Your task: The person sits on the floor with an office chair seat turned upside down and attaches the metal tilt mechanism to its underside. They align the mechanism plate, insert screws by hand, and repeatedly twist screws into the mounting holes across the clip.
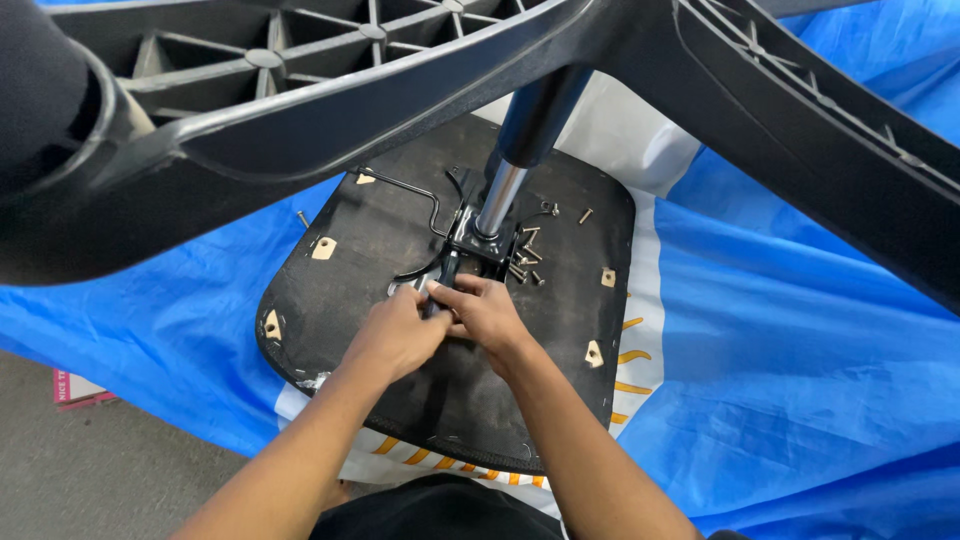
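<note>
An office chair lies upside down. Its black seat underside (pixel 560 330) faces me, with the black metal mechanism plate (pixel 480 245) bolted at the middle. A chrome and black gas cylinder (pixel 510 170) rises from the plate toward the camera. My left hand (pixel 400 335) and my right hand (pixel 485 315) are pressed together just below the plate, fingers closed around a small part of the mechanism that they hide. Several loose screws (pixel 528 262) lie beside the plate.
The black star base (pixel 300 90) with ribbed legs looms close overhead, filling the top. A bent black lever (pixel 420 195) runs left of the plate. A blue tarp (pixel 800 340) covers the floor under the seat; grey floor (pixel 90 470) and a small box show at lower left.
</note>
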